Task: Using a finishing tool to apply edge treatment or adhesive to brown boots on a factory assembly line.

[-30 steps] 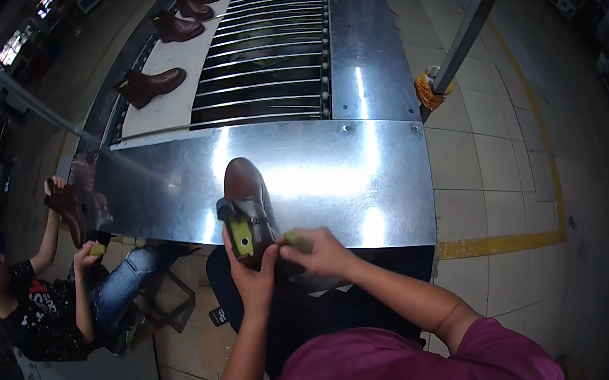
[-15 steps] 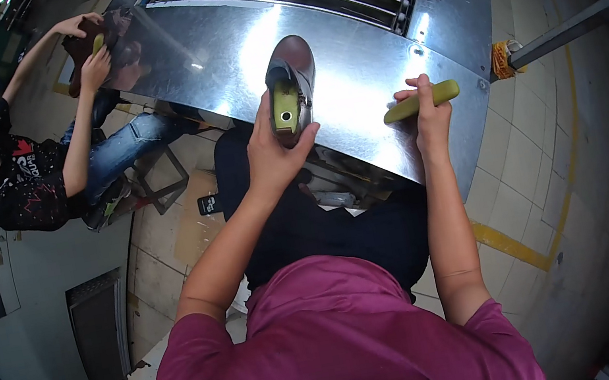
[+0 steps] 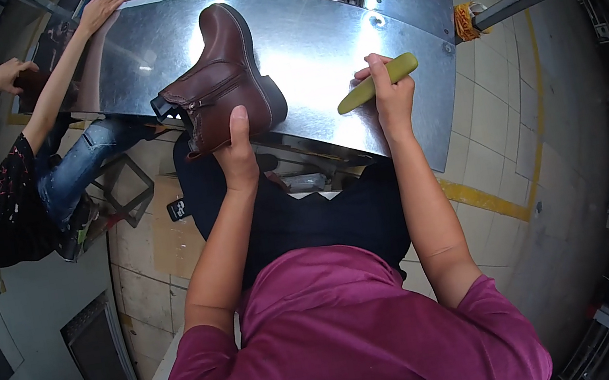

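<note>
Head view: we look down over the bench [image 3: 305, 49].
Left hand [image 3: 236, 151]: we grip the boot [image 3: 222, 71] by its shaft, thumb on its side.
Right hand [image 3: 392, 97]: we hold the green bar [image 3: 402, 67] above the bench.
Boot: at the bench's near edge, toe pointing away, sole rightward.

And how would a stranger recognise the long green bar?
Find the shiny metal table. Over its right part, the magenta-shirted person's right hand holds the long green bar. It is slim and green, unlike the brown leather boot in the left hand.
</note>
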`<state>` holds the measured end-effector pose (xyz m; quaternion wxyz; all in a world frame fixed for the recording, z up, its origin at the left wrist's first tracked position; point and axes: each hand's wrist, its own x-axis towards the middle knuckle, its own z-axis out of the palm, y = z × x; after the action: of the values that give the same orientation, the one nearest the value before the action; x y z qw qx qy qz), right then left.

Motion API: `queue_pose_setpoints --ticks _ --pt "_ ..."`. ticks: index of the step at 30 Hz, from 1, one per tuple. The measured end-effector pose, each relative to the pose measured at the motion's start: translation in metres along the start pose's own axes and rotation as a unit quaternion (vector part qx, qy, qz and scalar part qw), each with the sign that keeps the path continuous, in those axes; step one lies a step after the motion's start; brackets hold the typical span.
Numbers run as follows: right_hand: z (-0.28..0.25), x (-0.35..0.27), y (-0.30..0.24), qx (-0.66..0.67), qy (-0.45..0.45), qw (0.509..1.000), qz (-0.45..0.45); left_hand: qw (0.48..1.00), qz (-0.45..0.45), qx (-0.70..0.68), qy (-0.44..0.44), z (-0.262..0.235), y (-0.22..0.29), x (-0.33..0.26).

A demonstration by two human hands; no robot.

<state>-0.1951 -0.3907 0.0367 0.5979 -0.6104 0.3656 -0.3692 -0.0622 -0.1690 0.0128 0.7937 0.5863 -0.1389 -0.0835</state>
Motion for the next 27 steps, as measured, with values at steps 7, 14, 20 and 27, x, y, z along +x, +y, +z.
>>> queue_pose_setpoints --ticks 7,14,20,27 --pt "0.014 -0.002 -0.007 -0.028 0.025 0.999 -0.005 1.0 0.011 -0.006 0.011 -0.003 -0.008 -0.001" --pt "0.096 -0.029 -0.055 0.209 -0.009 0.978 0.02 0.998 0.041 0.038 0.007 -0.004 -0.006 -0.002" --pt "0.143 -0.024 -0.062 0.216 -0.056 0.975 0.015 0.997 0.044 0.061 0.018 -0.002 -0.004 -0.003" --pt "0.143 -0.012 -0.063 0.114 -0.131 0.984 0.031 0.998 0.034 0.057 0.003 -0.004 0.002 -0.008"
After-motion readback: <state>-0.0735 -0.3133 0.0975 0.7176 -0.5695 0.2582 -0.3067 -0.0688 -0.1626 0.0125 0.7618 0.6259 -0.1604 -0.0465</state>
